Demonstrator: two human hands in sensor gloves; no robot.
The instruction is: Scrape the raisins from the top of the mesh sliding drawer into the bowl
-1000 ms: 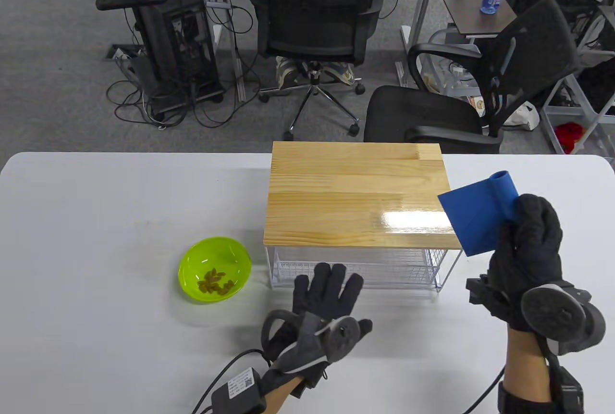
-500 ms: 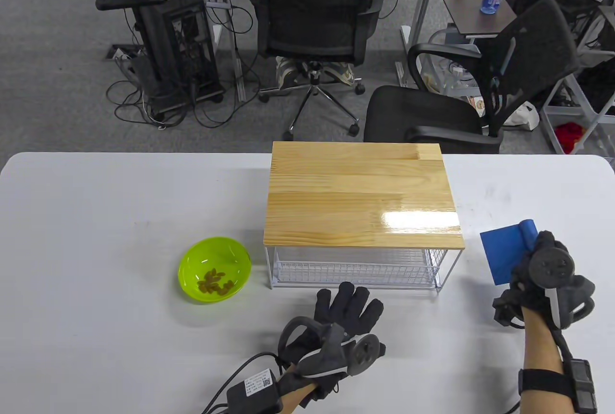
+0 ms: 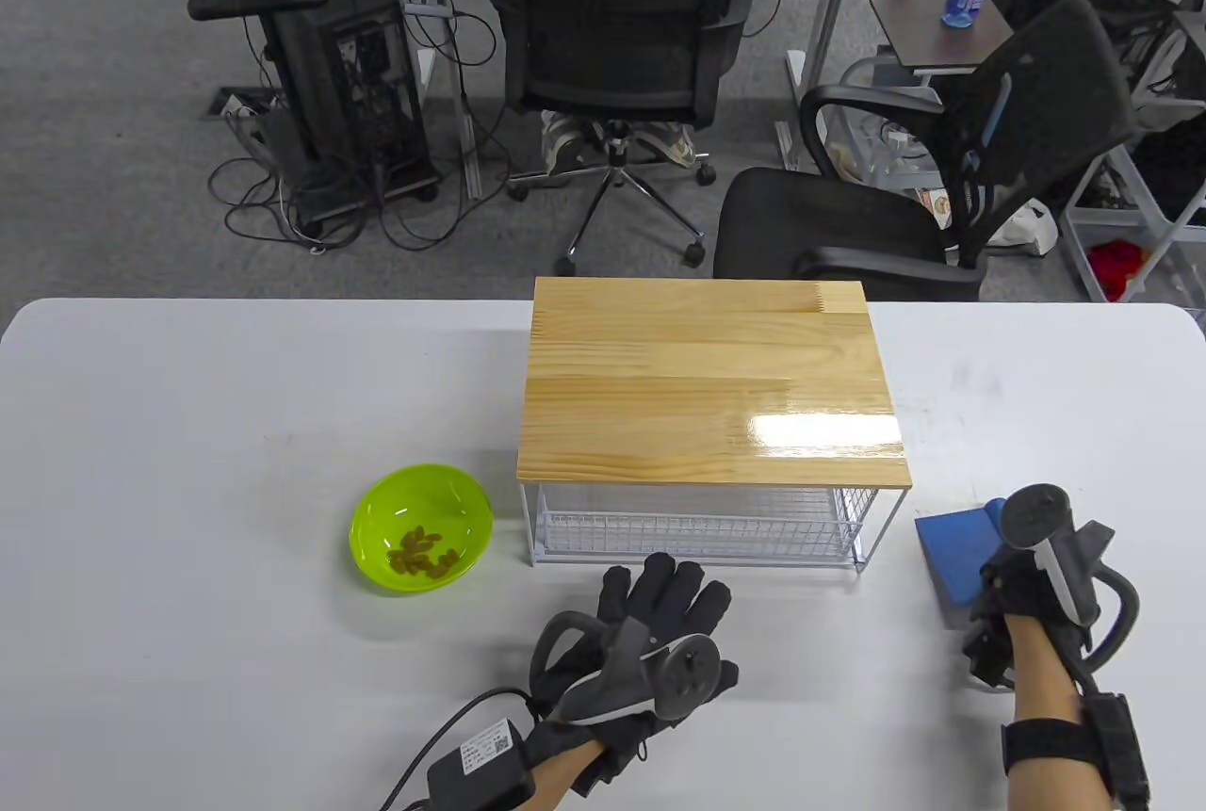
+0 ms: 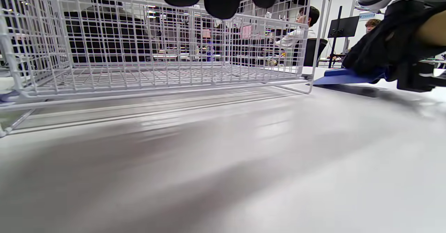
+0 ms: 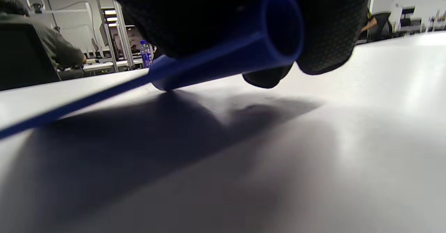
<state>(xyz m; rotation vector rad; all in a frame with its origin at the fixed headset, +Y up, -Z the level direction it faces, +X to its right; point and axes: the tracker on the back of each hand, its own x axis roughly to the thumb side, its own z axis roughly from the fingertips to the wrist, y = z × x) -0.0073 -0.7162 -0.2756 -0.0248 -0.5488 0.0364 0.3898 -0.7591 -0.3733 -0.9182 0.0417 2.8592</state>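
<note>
Right hand [image 3: 1013, 590] grips the blue scraper [image 3: 953, 557], low on the bench [image 3: 236, 434]. Left hand [image 3: 650, 641] lies spread before the mesh drawer [image 3: 697, 524]. Raisins [image 3: 422, 555] sit in the bowl [image 3: 377, 510].

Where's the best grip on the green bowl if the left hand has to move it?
Judging from the table view: take the green bowl by its rim, on the near right side facing the left hand. It stands upright and open with raisins in the bottom, so a thumb-and-finger pinch over the rim, kept level, seems safest.
</note>
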